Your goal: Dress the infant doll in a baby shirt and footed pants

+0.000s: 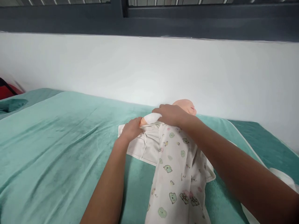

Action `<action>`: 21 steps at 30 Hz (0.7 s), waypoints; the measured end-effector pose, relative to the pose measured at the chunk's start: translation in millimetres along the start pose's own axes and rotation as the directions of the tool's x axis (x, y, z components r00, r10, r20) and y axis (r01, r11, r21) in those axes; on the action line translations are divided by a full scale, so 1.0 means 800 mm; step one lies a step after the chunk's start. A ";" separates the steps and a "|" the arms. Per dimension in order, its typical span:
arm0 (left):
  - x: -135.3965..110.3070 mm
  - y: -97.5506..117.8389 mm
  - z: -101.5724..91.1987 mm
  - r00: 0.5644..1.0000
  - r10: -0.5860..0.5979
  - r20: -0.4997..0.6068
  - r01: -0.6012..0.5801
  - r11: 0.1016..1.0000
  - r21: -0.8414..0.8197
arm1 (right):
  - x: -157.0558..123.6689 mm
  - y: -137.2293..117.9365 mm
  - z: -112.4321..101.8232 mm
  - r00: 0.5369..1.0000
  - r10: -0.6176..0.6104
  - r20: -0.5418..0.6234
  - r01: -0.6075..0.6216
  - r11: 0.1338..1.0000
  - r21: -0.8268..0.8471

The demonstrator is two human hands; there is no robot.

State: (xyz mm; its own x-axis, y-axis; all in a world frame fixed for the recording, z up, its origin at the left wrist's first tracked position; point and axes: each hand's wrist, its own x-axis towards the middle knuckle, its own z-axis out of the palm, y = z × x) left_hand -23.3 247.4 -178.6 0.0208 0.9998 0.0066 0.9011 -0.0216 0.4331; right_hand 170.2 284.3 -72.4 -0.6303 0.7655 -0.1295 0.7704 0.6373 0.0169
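A baby doll (184, 105) lies on its back on the bed, its bald head toward the wall. It wears a white garment (173, 174) printed with green and pink animal figures. My left hand (133, 129) is closed around the doll's small arm (143, 121), which sticks out to the left. A plain white sleeve (152, 118) covers the upper part of that arm. At the doll's shoulder, my right hand (171, 114) grips the sleeve's upper end, its fingertips partly hidden behind the cloth. A spread flap of the garment (144, 144) lies under the arm.
A teal sheet (70, 149) with wrinkles covers the bed. The white wall (140, 68) rises directly behind the doll, below a dark window frame (70, 19). A red and black item (9, 89) sits at the far left. White objects (282, 177) lie at the right edge, partly behind my right forearm.
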 end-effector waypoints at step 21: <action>0.003 0.005 0.021 0.948 -0.195 -0.252 0.239 0.959 0.155 | -0.062 0.027 0.060 0.895 0.311 -0.319 -0.066 0.800 0.596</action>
State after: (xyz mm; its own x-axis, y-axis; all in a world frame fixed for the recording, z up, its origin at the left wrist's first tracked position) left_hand -12.5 250.0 -192.1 -0.2656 0.9525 0.1491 0.9360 0.2177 0.2766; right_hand 222.8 255.5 -113.3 -0.3549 0.9119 0.2059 0.7151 0.4067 -0.5686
